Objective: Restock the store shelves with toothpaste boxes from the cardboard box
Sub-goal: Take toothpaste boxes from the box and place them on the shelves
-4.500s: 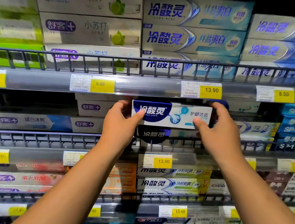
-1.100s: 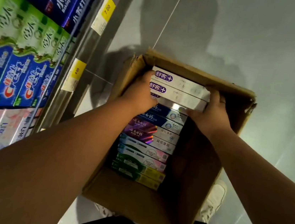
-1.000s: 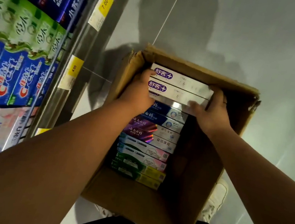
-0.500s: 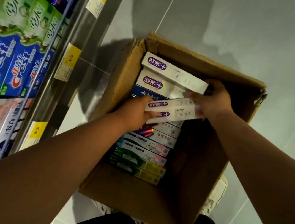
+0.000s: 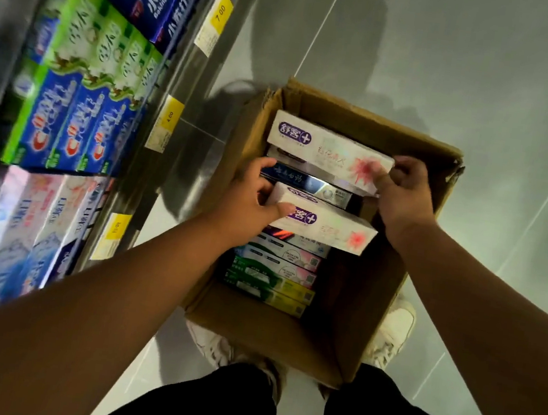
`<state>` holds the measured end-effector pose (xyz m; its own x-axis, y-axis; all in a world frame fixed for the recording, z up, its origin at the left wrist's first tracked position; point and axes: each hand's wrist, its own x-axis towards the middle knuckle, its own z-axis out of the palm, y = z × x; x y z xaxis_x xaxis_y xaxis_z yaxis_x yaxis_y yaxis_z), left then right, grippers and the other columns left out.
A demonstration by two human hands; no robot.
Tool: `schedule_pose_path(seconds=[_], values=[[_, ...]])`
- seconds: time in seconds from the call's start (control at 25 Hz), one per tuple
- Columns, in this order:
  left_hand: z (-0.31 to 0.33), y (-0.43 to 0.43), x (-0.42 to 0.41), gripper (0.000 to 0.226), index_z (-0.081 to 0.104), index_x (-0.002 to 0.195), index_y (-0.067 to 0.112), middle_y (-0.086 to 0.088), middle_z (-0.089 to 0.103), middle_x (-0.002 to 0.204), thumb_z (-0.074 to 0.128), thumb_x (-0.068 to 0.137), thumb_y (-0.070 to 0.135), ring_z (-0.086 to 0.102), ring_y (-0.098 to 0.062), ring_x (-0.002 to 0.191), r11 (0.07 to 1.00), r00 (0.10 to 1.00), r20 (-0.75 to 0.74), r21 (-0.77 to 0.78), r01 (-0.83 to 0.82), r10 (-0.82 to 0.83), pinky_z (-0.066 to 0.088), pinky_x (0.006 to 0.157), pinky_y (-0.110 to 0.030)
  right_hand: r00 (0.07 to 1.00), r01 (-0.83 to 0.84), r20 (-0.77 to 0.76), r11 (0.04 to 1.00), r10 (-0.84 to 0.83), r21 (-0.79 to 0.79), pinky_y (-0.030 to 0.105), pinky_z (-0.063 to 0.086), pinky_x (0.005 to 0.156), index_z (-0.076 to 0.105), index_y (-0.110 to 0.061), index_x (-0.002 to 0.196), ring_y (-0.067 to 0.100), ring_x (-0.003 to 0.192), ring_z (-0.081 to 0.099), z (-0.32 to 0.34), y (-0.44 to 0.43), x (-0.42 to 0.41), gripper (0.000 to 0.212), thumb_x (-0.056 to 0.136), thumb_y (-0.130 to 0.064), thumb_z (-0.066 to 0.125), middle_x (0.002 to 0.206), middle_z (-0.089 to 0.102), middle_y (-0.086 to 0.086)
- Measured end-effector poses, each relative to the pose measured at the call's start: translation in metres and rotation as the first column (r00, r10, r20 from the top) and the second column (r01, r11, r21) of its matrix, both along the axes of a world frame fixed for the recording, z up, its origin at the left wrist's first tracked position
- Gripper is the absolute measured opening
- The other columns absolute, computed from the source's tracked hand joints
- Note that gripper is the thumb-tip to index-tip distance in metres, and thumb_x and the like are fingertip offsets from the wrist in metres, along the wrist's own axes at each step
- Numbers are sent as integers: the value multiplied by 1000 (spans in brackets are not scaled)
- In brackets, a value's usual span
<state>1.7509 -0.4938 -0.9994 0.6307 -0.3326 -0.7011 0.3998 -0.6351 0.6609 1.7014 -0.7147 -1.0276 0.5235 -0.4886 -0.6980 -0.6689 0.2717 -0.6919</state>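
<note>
Left hand (image 5: 252,201) grips near toothpaste box (image 5: 328,229) | right hand (image 5: 402,192) pinches far toothpaste box (image 5: 328,150) | over cardboard box (image 5: 267,330)

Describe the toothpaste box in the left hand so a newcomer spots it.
Find the open cardboard box on the floor beside the shelves. Inside, two boxes are white with a purple logo and pink burst. It is the nearer white box, gripped by the left hand; the right hand holds the farther white box.

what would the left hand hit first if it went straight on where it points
The left hand, gripping a white purple-logo toothpaste box, would probably meet the dark blue toothpaste box first; depth unclear.
</note>
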Motion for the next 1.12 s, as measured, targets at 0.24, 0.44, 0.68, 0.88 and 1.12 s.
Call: schedule_pose_path(seconds=[0.24, 0.44, 0.68, 0.88, 1.12], values=[[101, 17, 9, 93, 6, 147, 41, 8, 66, 115, 71, 84, 21, 64, -8, 104, 994, 998, -15, -83, -66, 64, 53, 89, -32, 985, 105, 123, 988, -119, 116, 58, 53, 85, 53, -1, 120, 32, 100, 68, 114, -1, -2, 37, 90, -20, 63, 111, 68, 17], [203, 30, 18, 92, 11, 146, 46, 4, 69, 110, 72, 83, 18, 67, -11, 103, 973, 987, -1, -167, -160, 162, 51, 96, -47, 969, 75, 223, 984, -111, 164, 59, 53, 83, 54, -4, 117, 38, 97, 68, 233, 11, 18, 41, 85, -28, 63, 101, 69, 14], [330, 42, 28, 76, 28, 141, 40, 5, 69, 103, 66, 85, 6, 68, -8, 98, 932, 961, 78, -278, -233, 264, 57, 84, -32, 948, 12, 313, 992, -50, 123, 44, 59, 74, 55, -2, 122, 32, 92, 70, 362, 20, 46, 36, 92, -22, 58, 95, 71, 11], [430, 66, 35, 56, 41, 139, 23, 6, 68, 114, 59, 88, 8, 63, -12, 108, 881, 934, 113, -387, -272, 338, 53, 90, -29, 930, -19, 368, 998, -5, 61, 31, 59, 63, 55, -5, 121, 19, 78, 71, 473, 29, 54, 31, 95, -22, 54, 87, 72, 5], [562, 91, 20, 38, 55, 128, 22, 6, 69, 119, 59, 91, 19, 60, -13, 115, 831, 883, 195, -470, -298, 427, 47, 98, -26, 876, -32, 482, 999, 30, -3, 36, 57, 69, 50, -11, 107, 18, 78, 69, 603, 54, 46, 17, 95, -22, 54, 90, 72, 9]])
